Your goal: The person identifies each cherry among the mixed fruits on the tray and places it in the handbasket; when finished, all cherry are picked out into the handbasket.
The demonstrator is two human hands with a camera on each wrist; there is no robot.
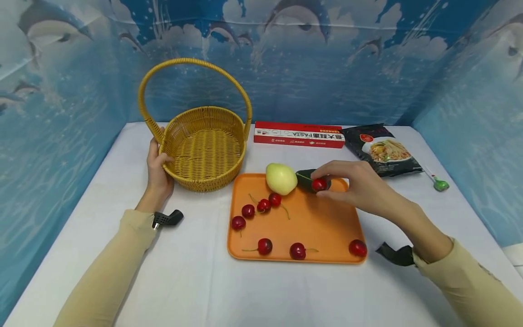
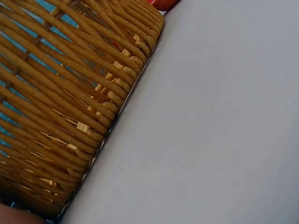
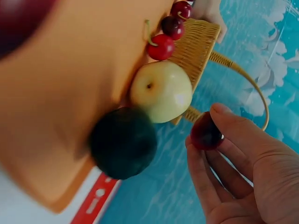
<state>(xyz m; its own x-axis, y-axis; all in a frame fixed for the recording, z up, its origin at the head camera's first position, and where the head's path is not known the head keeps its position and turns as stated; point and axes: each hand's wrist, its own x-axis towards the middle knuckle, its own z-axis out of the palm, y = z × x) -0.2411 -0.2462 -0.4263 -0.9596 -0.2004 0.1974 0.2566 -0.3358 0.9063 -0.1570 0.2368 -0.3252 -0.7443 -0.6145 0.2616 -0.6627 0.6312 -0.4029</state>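
Note:
My left hand (image 1: 158, 168) grips the left side of a yellow wicker basket (image 1: 204, 184), its thumb over the rim. The basket's woven wall (image 2: 93, 79) fills the left of the left wrist view. Between thumb and fingers my right hand (image 1: 359, 186) pinches a dark red cherry (image 3: 207, 131), held over the orange tray (image 1: 310, 218). Right behind this cherry lies a dark green avocado (image 3: 124, 142), partly hidden by the hand in the head view. A pale yellow pear (image 1: 281, 179) touches or nearly touches the avocado. Several cherries (image 1: 263, 205) lie about the tray, some with stems.
Behind the tray lies a red pasta box (image 1: 299, 135). A black food packet (image 1: 382, 150) is at its right, with a small green-ended utensil (image 1: 440, 184) beyond. White cloth (image 1: 188, 281) covers the table, and a blue dolphin-print curtain (image 1: 286, 81) surrounds it.

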